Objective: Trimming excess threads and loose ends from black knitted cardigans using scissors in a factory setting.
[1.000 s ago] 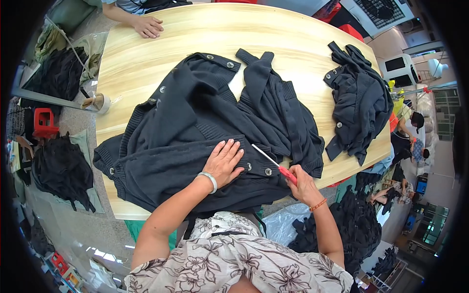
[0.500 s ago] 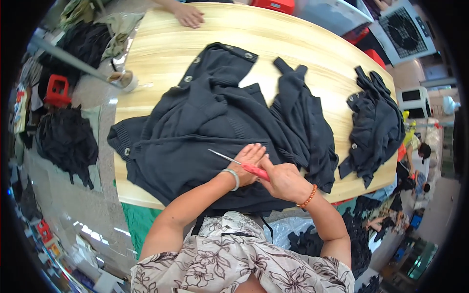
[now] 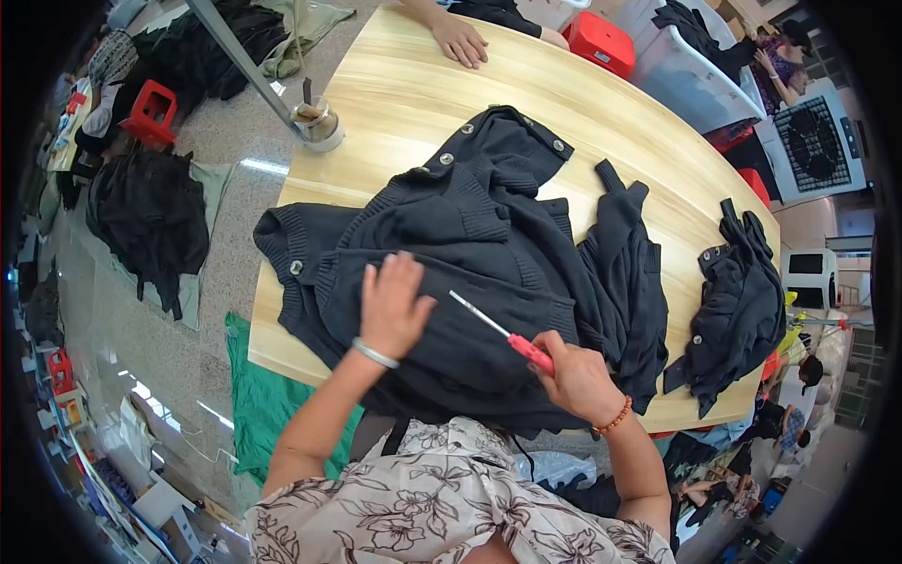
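The right hand (image 3: pixel 583 376) is closed around the handle of a red-handled tool (image 3: pixel 531 352); the thumb lies along the upper side of the handle. The slim metal shaft extends beyond the grip and points away from the person, toward the upper left. The left hand (image 3: pixel 393 301) is open and flat, palm down, fingers extended, over the dark garment (image 3: pixel 442 357); it grips nothing. The garment is spread on the near side of the wooden table (image 3: pixel 376 103), with a second dark garment (image 3: pixel 625 282) just beside it on the right.

Compared with the frame half a second ago, the hands are separated: there, the right hand and tool overlap the left hand; here, the left hand is farther left on the garment, and the tool is between the two hands. The camera view is also shifted.

The right hand's lower fingers are partly hidden by the hand itself. Contact between the tool tip and the fabric cannot be determined. The left fingertips are slightly blurred. The garment's near edge is partly covered by the forearms. A co-worker's hand (image 3: pixel 460 40) rests on the far side of the table; the arm is cut off by the upper edge.
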`<control>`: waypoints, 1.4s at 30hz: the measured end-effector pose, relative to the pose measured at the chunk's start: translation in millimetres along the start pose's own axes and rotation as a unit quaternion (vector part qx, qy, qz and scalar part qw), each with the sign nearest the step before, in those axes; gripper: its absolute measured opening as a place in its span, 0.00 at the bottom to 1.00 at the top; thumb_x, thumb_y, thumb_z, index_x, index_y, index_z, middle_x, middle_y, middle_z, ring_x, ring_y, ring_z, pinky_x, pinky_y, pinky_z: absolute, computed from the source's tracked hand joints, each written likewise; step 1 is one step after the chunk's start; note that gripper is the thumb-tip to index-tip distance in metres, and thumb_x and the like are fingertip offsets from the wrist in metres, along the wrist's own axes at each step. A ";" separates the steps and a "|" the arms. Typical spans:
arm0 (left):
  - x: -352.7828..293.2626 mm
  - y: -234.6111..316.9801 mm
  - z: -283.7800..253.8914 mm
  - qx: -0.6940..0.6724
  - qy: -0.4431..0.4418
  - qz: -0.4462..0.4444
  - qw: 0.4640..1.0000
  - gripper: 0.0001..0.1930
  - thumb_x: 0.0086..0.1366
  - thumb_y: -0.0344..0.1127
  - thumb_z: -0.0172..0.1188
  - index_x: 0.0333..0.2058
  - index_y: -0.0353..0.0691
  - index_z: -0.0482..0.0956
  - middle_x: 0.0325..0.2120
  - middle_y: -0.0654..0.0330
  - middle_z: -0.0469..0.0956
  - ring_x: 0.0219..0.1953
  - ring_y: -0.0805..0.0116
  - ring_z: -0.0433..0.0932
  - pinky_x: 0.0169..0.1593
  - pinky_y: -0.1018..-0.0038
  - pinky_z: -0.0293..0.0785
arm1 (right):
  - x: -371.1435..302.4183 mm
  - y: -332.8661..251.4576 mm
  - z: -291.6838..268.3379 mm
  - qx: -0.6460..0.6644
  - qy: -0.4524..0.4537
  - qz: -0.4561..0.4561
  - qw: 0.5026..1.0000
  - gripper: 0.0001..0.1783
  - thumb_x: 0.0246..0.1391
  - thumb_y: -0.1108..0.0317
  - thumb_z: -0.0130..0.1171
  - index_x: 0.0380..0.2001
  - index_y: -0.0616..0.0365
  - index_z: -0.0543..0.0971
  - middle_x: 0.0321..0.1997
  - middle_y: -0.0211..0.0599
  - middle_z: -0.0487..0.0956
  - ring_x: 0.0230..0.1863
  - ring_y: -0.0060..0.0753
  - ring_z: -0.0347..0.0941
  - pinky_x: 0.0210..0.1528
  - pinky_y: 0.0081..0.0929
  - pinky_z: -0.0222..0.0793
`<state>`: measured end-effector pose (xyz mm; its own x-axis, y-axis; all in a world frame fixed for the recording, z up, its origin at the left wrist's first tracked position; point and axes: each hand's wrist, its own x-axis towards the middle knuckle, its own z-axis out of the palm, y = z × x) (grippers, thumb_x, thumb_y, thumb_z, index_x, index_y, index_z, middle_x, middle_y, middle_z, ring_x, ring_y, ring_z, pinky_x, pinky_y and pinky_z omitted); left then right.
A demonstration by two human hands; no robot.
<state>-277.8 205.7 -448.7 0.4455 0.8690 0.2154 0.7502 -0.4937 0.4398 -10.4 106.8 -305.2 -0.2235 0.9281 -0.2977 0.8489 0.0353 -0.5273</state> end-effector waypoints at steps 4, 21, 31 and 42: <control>-4.0 -58.9 -16.9 -0.091 -0.026 0.023 0.995 0.21 0.63 0.30 0.56 0.56 0.37 0.73 0.59 0.51 0.71 0.62 0.53 0.68 0.66 0.56 0.57 | 14.2 -35.0 11.2 0.000 -0.087 -0.026 0.996 0.16 0.57 0.63 0.61 0.45 0.53 0.70 0.22 0.43 0.79 0.23 0.51 0.77 0.27 0.43 0.70; 37.9 -51.4 -114.6 -0.504 -0.185 -0.253 0.805 0.16 0.57 0.26 0.67 0.44 0.31 0.77 0.37 0.62 0.81 0.41 0.78 0.76 0.49 0.78 0.74 | -33.3 -38.0 36.4 0.068 -0.154 -0.020 0.985 0.21 0.50 0.64 0.61 0.50 0.48 0.75 0.28 0.41 0.79 0.32 0.47 0.78 0.34 0.41 0.74; 207.3 90.6 -177.5 -0.711 -0.099 -0.006 0.696 0.12 0.61 0.20 0.60 0.45 0.32 0.77 0.40 0.63 0.81 0.43 0.76 0.78 0.51 0.77 0.74 | 38.5 18.7 57.3 -0.043 0.172 -0.036 0.984 0.33 0.59 0.55 0.56 0.62 0.64 0.65 0.37 0.62 0.79 0.38 0.61 0.78 0.44 0.48 0.73; 369.2 83.0 -192.3 -0.709 0.016 0.197 0.677 0.08 0.65 0.29 0.61 0.41 0.35 0.81 0.34 0.61 0.83 0.36 0.73 0.80 0.42 0.78 0.77 | 115.4 118.0 -179.0 -0.375 0.420 0.150 0.813 0.26 0.63 0.58 0.50 0.62 0.56 0.66 0.46 0.68 0.76 0.43 0.67 0.76 0.47 0.52 0.73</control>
<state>-145.0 492.1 -165.0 0.4461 0.6914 0.5683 -0.6571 -0.1781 0.7325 149.6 284.5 -259.4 0.1861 0.8512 0.4908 0.9281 -0.3162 0.1966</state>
